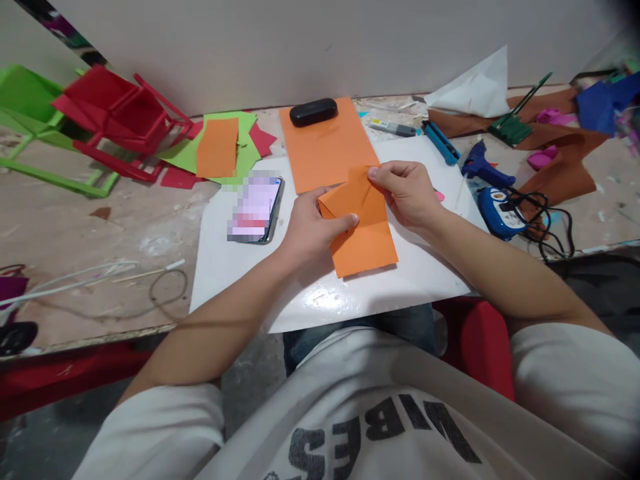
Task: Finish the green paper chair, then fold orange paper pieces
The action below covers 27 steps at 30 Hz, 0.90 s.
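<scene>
We see a partly folded orange paper (pixel 364 230) lying on a glossy white sheet (pixel 320 293), straight in front of the person. Its top corners are turned in toward the middle, so the upper end comes to a point. The left hand (pixel 311 229) lies on the paper's left side, its thumb pressing flat across the left flap. The right hand (pixel 406 192) pinches the tip of the upper fold between thumb and forefinger, the other fingers curled loosely behind.

Just behind the fold lies a larger orange sheet (pixel 327 150), and on its far end rests a closed black case (pixel 313 111); we cannot tell what is in it. Left of the hands a phone (pixel 256 208) lies face up on the white sheet.

Further left we find a smaller orange piece (pixel 217 147) on top of green paper (pixel 247 143) and red paper (pixel 263 139). Beyond these stand a red paper chair (pixel 117 120) and a green paper chair (pixel 30 113), both tipped over.

To the right we see a blue glue gun (pixel 483 170), a blue-and-white device (pixel 500 212) with black cables (pixel 545 227), a grey marker (pixel 393 127), a blue clip (pixel 443 143), brown felt (pixel 560 167) and a white paper cone (pixel 475 87).

Everything lies on a worn, pale worktable (pixel 75 220), scattered with scraps and thin sticks, pushed against a plain white wall (pixel 300 47). Under the table edge we glimpse a red stool (pixel 480 340).
</scene>
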Motion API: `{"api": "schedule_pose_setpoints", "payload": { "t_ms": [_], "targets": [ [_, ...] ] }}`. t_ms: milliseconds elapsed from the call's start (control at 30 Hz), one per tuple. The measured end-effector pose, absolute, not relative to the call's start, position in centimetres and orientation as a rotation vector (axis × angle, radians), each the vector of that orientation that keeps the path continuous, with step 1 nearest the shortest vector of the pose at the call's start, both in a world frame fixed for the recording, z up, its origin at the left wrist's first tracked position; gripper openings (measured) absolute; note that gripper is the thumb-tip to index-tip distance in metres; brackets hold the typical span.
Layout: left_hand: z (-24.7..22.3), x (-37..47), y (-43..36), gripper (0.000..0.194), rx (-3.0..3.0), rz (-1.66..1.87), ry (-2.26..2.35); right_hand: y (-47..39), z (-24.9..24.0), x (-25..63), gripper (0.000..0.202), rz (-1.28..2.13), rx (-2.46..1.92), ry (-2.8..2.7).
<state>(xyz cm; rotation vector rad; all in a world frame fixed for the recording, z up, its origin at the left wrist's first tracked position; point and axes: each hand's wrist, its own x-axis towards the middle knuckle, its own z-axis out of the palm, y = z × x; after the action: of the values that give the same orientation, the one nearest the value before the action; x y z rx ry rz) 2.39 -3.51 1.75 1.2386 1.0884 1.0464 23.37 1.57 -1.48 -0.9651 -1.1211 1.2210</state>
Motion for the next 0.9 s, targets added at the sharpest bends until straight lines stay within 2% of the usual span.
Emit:
{"api": "schedule_pose_setpoints", "payload": {
  "t_ms": [200,367,600,733,900],
  "targets": [
    [0.7,1.8,-3.1,0.053,1.269,0.958,1.147,3.2,-1.2,25.1,0.055,1.123,-0.980,-1.098],
    [0.3,1.7,-2.8,0.053,1.261,1.050,1.130,3.7,-0.7,26.1,0.057,1.035,-1.048,-1.198],
    [0.4,1.6,-2.9,0.068,1.229,1.059,0.982,1.2,-0.2,24.7,0.074,1.266,-1.018,-1.253],
    [-0.6,0.7,-2.0,0.064,1.278,1.059,0.764,1.1,0.1,25.2,0.067,1.456,-1.009,-1.133],
    [-2.2,0.4,-0.6,0.063,1.774,1.323,0.801,0.3,0.1,24.5,0.053,1.754,-0.956,-0.989]
  ]
}}
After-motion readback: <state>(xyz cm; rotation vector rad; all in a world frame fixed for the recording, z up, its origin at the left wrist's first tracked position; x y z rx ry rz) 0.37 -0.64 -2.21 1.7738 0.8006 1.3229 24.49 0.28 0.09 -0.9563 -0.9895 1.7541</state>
